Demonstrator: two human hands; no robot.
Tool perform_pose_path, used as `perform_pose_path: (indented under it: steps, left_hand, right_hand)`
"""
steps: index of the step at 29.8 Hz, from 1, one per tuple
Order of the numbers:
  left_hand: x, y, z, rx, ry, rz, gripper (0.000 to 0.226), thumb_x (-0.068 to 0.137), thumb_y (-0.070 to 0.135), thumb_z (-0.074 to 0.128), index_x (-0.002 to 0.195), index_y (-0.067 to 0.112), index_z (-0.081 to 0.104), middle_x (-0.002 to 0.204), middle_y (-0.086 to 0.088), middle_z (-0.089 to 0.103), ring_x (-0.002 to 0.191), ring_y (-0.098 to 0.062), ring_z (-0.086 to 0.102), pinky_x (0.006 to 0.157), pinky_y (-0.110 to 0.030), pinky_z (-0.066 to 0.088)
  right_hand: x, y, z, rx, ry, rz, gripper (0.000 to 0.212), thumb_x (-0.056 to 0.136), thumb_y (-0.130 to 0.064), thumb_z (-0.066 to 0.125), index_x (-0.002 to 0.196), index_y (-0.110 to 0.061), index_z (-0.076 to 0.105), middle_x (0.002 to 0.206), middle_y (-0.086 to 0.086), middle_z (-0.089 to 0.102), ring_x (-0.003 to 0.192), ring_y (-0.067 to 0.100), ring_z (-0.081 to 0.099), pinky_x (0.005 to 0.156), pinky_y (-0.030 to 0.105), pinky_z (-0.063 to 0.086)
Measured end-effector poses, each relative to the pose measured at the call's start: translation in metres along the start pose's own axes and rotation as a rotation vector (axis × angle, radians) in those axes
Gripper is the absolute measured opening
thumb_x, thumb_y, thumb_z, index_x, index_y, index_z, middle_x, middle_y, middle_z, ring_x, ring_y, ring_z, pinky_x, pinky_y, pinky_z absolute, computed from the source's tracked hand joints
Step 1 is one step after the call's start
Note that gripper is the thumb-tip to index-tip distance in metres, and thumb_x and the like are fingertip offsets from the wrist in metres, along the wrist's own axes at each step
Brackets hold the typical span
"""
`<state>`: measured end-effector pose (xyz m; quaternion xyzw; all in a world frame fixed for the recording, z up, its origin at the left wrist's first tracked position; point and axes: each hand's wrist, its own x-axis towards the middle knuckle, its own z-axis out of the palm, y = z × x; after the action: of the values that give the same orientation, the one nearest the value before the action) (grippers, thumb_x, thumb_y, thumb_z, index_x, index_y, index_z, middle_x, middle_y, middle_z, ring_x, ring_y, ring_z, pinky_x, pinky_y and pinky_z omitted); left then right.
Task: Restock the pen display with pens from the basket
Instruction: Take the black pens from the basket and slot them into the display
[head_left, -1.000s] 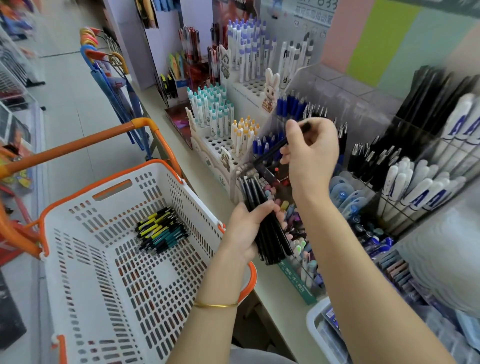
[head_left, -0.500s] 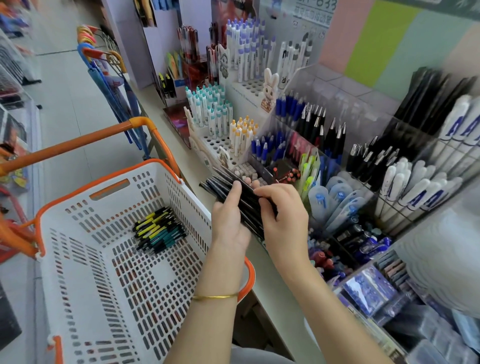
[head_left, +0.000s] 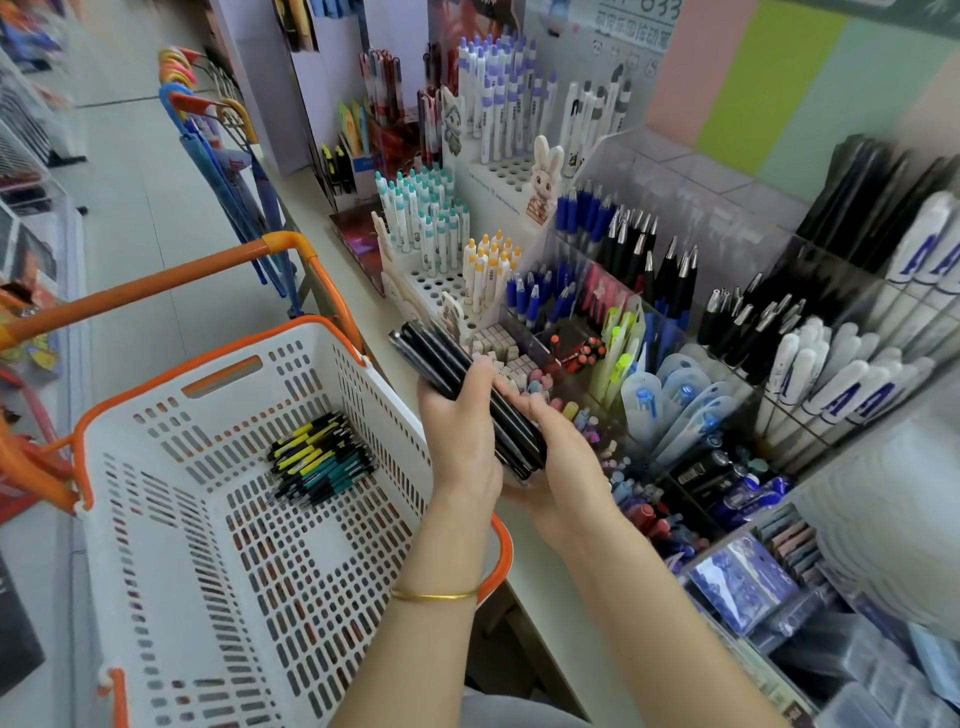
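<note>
A bundle of black pens (head_left: 441, 358) lies slanted between both hands, just above the shelf edge in front of the pen display (head_left: 670, 332). My left hand (head_left: 460, 431) grips the bundle from the left, thumb over the top. My right hand (head_left: 563, 457) cups it from below and the right, fingers under the pens. The white basket with an orange rim (head_left: 171, 530) stands at the left; a small pile of yellow, teal and black pens (head_left: 322, 462) lies on its floor. The display's clear compartments hold black, blue and white pens.
White peg stands with teal, yellow and purple-capped pens (head_left: 431, 223) rise behind the hands. The orange basket handle (head_left: 171, 283) arches over the basket. Umbrellas (head_left: 223, 171) hang on the shelf edge further back. Packaged goods (head_left: 743, 582) sit at the lower right.
My right hand came back from the display's black-pen compartment to the bundle. Both hands now hold the bundle together, and it has turned from upright to slanting.
</note>
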<state>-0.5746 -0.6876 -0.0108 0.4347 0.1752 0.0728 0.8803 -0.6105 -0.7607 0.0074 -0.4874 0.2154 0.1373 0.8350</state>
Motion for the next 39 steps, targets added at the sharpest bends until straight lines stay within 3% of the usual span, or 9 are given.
perform_pose_path:
  steps: [3,11,15,18,24,27,31,36,39]
  left_hand:
    - [-0.006,0.0,0.002,0.086,-0.077,0.073,0.031,0.077,0.012,0.069,0.105,0.013,0.056,0.083,-0.013,0.059,0.074,-0.026,0.061,0.083,-0.053,0.053]
    - [-0.018,0.003,0.01,0.22,-0.134,0.131,0.027,0.086,-0.001,0.065,0.102,0.018,0.055,0.068,0.006,0.067,0.069,-0.014,0.068,0.075,-0.038,0.06]
    - [-0.014,0.003,0.005,0.189,-0.131,0.111,0.034,0.083,0.016,0.067,0.113,0.013,0.052,0.083,-0.002,0.061,0.077,-0.022,0.059,0.086,-0.051,0.053]
    - [-0.009,0.004,0.0,0.163,-0.171,0.087,0.04,0.088,0.012,0.064,0.123,0.004,0.048,0.076,-0.002,0.058,0.069,-0.018,0.057,0.076,-0.044,0.053]
    - [-0.016,0.007,0.001,0.183,-0.254,-0.018,0.024,0.093,0.006,0.06,0.107,0.025,0.057,0.091,0.0,0.07,0.09,-0.023,0.068,0.077,-0.037,0.056]
    - [-0.018,0.008,0.003,0.163,-0.314,-0.039,0.029,0.095,0.002,0.054,0.108,0.028,0.057,0.101,-0.002,0.07,0.101,-0.025,0.067,0.088,-0.044,0.053]
    - [-0.019,0.012,0.003,0.163,-0.354,-0.038,0.022,0.094,-0.004,0.053,0.097,0.017,0.058,0.065,-0.003,0.059,0.059,-0.017,0.056,0.055,-0.031,0.049]
    - [-0.016,0.009,0.002,0.071,-0.41,-0.201,0.021,0.089,-0.007,0.058,0.105,0.003,0.049,0.052,-0.002,0.049,0.045,-0.014,0.044,0.045,-0.025,0.043]
    - [-0.013,0.004,0.0,-0.006,-0.465,-0.258,0.042,0.078,0.024,0.077,0.102,0.003,0.049,0.06,0.0,0.05,0.048,-0.011,0.045,0.047,-0.025,0.044]
  right_hand:
    - [0.01,0.005,0.0,0.412,-0.047,0.191,0.025,0.098,-0.028,0.049,0.093,-0.014,0.069,0.095,0.011,0.072,0.091,0.023,0.068,0.09,0.04,0.051]
    - [0.028,0.014,0.004,0.509,-0.026,0.131,0.024,0.095,-0.022,0.055,0.11,-0.008,0.067,0.106,0.012,0.071,0.105,0.026,0.066,0.094,0.039,0.05]
    - [0.018,0.007,0.004,0.151,0.09,0.011,0.023,0.095,-0.017,0.053,0.111,-0.009,0.068,0.107,0.011,0.071,0.099,0.022,0.067,0.086,0.037,0.055]
    - [0.012,-0.004,0.006,-0.425,0.255,-0.387,0.031,0.095,-0.006,0.045,0.118,-0.017,0.062,0.114,-0.003,0.062,0.104,0.007,0.06,0.089,0.029,0.053]
    - [0.011,-0.044,0.023,-0.905,0.055,-0.987,0.035,0.094,-0.01,0.051,0.126,-0.021,0.06,0.102,-0.002,0.056,0.095,-0.002,0.05,0.086,0.015,0.042]
    - [0.015,-0.054,0.029,-1.198,0.001,-0.973,0.038,0.094,-0.017,0.056,0.131,-0.023,0.057,0.102,0.001,0.05,0.095,0.009,0.05,0.087,0.026,0.045]
    - [0.017,-0.062,0.03,-1.345,-0.003,-0.917,0.028,0.091,-0.019,0.059,0.12,-0.021,0.06,0.099,-0.004,0.047,0.089,0.012,0.05,0.081,0.027,0.044]
    - [0.018,-0.072,0.026,-1.139,-0.016,-0.772,0.015,0.092,-0.014,0.056,0.106,-0.011,0.055,0.089,-0.005,0.054,0.081,0.013,0.054,0.075,0.028,0.048]
    - [0.019,-0.072,0.022,-1.011,0.017,-0.719,0.012,0.092,-0.014,0.055,0.104,-0.011,0.054,0.093,0.002,0.061,0.087,0.016,0.059,0.075,0.028,0.049]
